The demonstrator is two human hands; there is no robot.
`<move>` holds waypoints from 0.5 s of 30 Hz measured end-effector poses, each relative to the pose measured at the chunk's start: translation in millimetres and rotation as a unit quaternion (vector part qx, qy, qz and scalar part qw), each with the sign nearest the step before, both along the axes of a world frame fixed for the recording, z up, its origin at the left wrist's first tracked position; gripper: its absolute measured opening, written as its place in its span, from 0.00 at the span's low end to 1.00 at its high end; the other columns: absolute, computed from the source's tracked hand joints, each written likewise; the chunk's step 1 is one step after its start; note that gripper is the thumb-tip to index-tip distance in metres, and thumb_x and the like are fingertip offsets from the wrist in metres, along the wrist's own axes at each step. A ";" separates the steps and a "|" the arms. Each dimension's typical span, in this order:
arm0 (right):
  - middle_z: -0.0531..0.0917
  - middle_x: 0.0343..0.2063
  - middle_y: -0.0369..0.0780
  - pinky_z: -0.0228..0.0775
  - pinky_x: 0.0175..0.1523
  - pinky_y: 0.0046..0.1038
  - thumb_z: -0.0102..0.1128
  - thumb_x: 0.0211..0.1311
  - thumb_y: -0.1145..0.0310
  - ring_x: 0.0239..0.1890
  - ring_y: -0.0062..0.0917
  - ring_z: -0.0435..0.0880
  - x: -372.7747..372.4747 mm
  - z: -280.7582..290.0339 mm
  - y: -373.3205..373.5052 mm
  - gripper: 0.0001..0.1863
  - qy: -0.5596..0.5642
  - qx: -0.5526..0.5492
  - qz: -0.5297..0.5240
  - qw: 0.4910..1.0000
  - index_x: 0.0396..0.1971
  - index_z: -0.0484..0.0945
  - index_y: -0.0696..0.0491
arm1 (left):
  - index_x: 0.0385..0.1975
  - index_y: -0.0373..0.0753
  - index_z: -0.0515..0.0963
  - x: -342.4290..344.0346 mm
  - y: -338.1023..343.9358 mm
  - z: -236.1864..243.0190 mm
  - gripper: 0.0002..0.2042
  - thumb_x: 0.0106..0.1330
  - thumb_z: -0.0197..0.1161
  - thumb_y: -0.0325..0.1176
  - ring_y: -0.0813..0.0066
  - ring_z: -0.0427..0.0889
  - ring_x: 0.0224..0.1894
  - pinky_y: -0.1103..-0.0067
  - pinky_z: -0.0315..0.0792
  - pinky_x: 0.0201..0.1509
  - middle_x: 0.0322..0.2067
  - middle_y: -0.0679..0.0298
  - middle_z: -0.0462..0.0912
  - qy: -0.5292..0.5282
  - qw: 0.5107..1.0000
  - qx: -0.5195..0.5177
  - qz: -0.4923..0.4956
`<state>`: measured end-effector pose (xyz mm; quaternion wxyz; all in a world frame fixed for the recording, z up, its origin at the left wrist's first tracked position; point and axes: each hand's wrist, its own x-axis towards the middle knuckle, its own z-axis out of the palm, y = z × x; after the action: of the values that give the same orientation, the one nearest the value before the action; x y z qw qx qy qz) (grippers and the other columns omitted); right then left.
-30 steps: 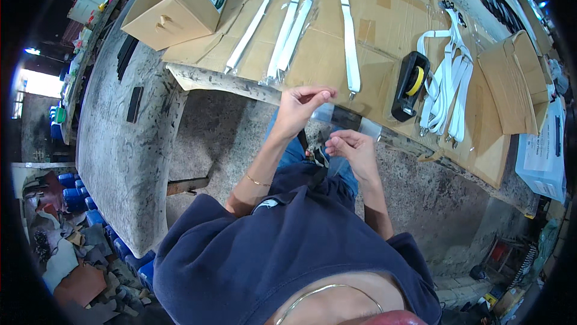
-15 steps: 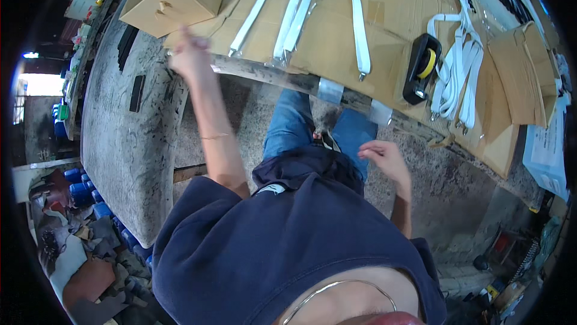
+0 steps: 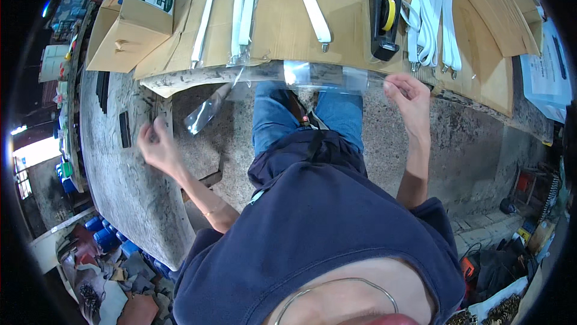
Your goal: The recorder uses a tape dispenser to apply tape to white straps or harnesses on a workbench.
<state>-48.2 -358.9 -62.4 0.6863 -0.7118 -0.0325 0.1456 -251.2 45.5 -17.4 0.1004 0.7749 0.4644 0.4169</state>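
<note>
My left hand [image 3: 157, 146] is over the grey side bench, fingers half curled and apart, nothing visible in it. By the worktable's front edge, my right hand [image 3: 410, 95] has its fingers drawn together; whether they pinch anything is too unclear. A clear plastic sleeve [image 3: 207, 110] trails off the table edge between the hands, its lower left end free. White elastic suspenders with metal clips lie on the cardboard: a strap [image 3: 311, 9] in the middle, more straps [image 3: 240, 15] to its left. A black tape dispenser [image 3: 384, 21] with a yellow core stands beside a bundle of white suspenders [image 3: 430, 18].
An open cardboard box [image 3: 129, 30] stands at the table's left end, another cardboard box [image 3: 502, 6] at the right. Clear tape pieces [image 3: 296, 74] cling to the front edge. A dark flat bar [image 3: 124, 130] lies on the side bench. Scraps [image 3: 114, 289] are heaped at lower left.
My left hand has come down from beside the left box to over the side bench. My right hand has risen to the table edge. The clear sleeve now trails below the edge. The view has shifted.
</note>
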 end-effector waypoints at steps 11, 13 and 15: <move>0.81 0.23 0.38 0.65 0.33 0.20 0.65 0.45 0.78 0.24 0.17 0.70 -10.5 44.0 49.1 0.24 -0.123 -0.105 0.116 0.980 0.47 0.71 0.57 | 0.42 0.35 0.78 147.1 -195.6 17.2 0.17 0.50 0.69 0.26 0.70 0.83 0.38 0.78 0.75 0.43 0.33 0.57 0.83 0.017 0.707 -0.236 -0.667; 0.82 0.24 0.39 0.66 0.33 0.20 0.66 0.45 0.77 0.24 0.17 0.71 -11.2 50.0 45.8 0.25 -0.110 -0.119 0.129 0.978 0.47 0.71 0.57 | 0.41 0.35 0.79 147.0 -196.4 17.4 0.15 0.51 0.67 0.23 0.73 0.84 0.34 0.79 0.75 0.39 0.30 0.58 0.84 -0.012 0.705 -0.182 -0.685; 0.82 0.24 0.39 0.66 0.34 0.21 0.66 0.45 0.76 0.25 0.18 0.72 -10.8 49.0 43.3 0.25 -0.099 -0.134 0.151 0.975 0.47 0.71 0.57 | 0.41 0.34 0.77 146.3 -198.9 14.6 0.16 0.51 0.67 0.22 0.73 0.84 0.34 0.79 0.75 0.39 0.30 0.57 0.84 -0.001 0.707 -0.209 -0.676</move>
<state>-59.0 -315.6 -13.3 0.5487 -0.7949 -0.1870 0.1794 -104.8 -153.4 -2.8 0.5152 0.8400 -0.1089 0.1308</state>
